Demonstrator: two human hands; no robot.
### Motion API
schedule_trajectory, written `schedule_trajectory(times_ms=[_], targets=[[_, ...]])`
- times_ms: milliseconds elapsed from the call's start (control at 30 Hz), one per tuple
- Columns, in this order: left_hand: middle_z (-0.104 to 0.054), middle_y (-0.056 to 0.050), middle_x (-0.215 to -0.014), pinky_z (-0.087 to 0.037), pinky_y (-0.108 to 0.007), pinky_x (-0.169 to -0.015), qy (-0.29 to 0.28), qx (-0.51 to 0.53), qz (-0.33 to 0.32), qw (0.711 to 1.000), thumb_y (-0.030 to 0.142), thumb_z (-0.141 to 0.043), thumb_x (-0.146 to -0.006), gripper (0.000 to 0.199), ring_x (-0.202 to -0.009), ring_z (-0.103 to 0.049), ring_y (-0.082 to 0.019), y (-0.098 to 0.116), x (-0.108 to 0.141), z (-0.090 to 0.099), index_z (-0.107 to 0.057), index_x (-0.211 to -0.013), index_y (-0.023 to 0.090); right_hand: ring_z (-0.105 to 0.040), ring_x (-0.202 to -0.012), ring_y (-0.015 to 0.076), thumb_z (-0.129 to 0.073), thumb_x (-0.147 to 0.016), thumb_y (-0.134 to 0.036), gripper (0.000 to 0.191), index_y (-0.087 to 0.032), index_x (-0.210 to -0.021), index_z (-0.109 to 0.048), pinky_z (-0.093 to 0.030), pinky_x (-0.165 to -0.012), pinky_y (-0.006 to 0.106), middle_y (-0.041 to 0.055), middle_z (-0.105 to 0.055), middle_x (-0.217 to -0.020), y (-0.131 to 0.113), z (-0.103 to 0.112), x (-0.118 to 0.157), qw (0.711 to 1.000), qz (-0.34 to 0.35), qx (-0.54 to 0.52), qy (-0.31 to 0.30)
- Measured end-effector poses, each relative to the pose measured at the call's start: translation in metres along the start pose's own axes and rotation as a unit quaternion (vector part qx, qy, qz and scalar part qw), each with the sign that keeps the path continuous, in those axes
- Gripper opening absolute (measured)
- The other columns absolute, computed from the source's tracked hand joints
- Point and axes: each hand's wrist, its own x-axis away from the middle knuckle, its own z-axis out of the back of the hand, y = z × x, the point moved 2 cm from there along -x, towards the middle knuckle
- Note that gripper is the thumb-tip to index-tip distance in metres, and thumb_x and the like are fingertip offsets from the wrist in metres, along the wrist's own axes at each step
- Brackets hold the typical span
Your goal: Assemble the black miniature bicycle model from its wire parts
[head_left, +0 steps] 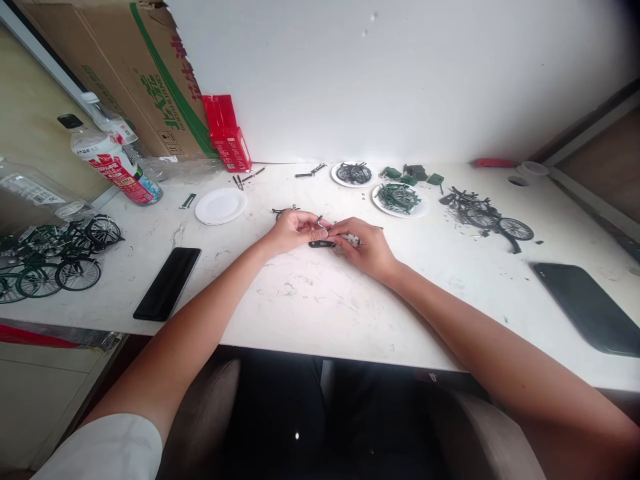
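Over the middle of the white table (310,300), my left hand (295,230) and my right hand (363,243) meet at the fingertips. Between the left thumb and fingers is a small dark model bicycle part (321,221); its exact shape is partly covered. The right fingers are pinched together against it, and what they hold is too small and hidden to name. Just below the fingertips lies a black, oblong piece (321,244). Behind my left hand a bit of another dark part (280,213) shows.
Assembled model bicycles (55,257) stand at left near a phone (167,283), bottles (117,167) and a bare paper plate (221,205). Toward the back are a plate of black wheels (354,175), a plate of green parts (399,199), a heap of black parts (487,217) and a red box (233,143).
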Motion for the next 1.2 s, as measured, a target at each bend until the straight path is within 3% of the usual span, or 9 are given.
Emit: schedule_trajectory(times_ms=[100,233,433,633,833,1200], targets=[[-0.079,-0.011,-0.095,-0.056,-0.033,-0.082,0.016,0.037,-0.006,0.999,0.054,-0.095,-0.069,0.05,-0.087,-0.072,-0.02,0.001,-0.001,0.002,-0.084,-0.097,0.015,-0.076,-0.097,0.024,-0.059,-0.106,-0.035,0.017,-0.029,-0.113,-0.073,-0.064,-0.088,0.044,0.0051,-0.08,-0.108,0.0,0.002,0.0,1.0,0.001,-0.001,-0.014],[-0.08,-0.012,-0.103,-0.057,-0.038,-0.094,0.065,0.054,-0.009,0.996,0.057,-0.094,-0.068,0.049,-0.099,-0.073,-0.022,0.009,-0.001,0.007,-0.083,-0.093,0.016,-0.071,-0.111,0.0296,-0.061,-0.104,-0.036,0.02,-0.029,-0.119,-0.073,-0.06,-0.096,0.05,0.0086,-0.077,-0.117,0.006,0.015,-0.006,0.999,0.01,0.038,-0.033],[-0.077,-0.009,-0.093,-0.052,-0.029,-0.074,0.085,0.074,0.014,0.994,0.06,-0.089,-0.075,0.048,-0.079,-0.066,-0.014,0.008,-0.002,0.01,-0.081,-0.093,0.017,-0.065,-0.111,0.0326,-0.069,-0.098,-0.035,0.013,-0.027,-0.103,-0.078,-0.054,-0.101,0.057,0.0069,-0.079,-0.116,0.026,0.023,-0.01,0.992,0.036,0.095,-0.069],[-0.071,-0.006,-0.084,-0.029,-0.027,-0.05,0.078,0.059,0.039,0.994,0.056,-0.087,-0.078,0.043,-0.057,-0.046,-0.008,0.009,-0.001,0.01,-0.08,-0.093,0.017,-0.059,-0.116,0.0358,-0.075,-0.088,-0.027,0.009,-0.026,-0.096,-0.08,-0.054,-0.101,0.059,0.0095,-0.076,-0.122,0.03,0.014,-0.005,0.99,0.012,0.121,-0.071],[-0.069,-0.006,-0.08,-0.025,-0.028,-0.049,0.056,0.08,0.047,0.994,0.052,-0.088,-0.078,0.039,-0.053,-0.04,-0.006,0.013,0.0,0.008,-0.08,-0.092,0.017,-0.06,-0.117,0.0358,-0.072,-0.09,-0.026,0.013,-0.026,-0.1,-0.08,-0.054,-0.103,0.06,0.0105,-0.075,-0.123,0.034,0.013,-0.004,0.989,0.003,0.129,-0.072],[-0.07,-0.006,-0.079,-0.028,-0.028,-0.05,0.058,0.044,0.065,0.995,0.058,-0.089,-0.075,0.047,-0.055,-0.044,-0.008,0.011,0.0,0.006,-0.079,-0.096,0.017,-0.06,-0.117,0.0353,-0.069,-0.095,-0.03,0.008,-0.025,-0.093,-0.076,-0.053,-0.103,0.061,0.0113,-0.074,-0.124,0.04,0.01,-0.004,0.99,-0.005,0.113,-0.081]])
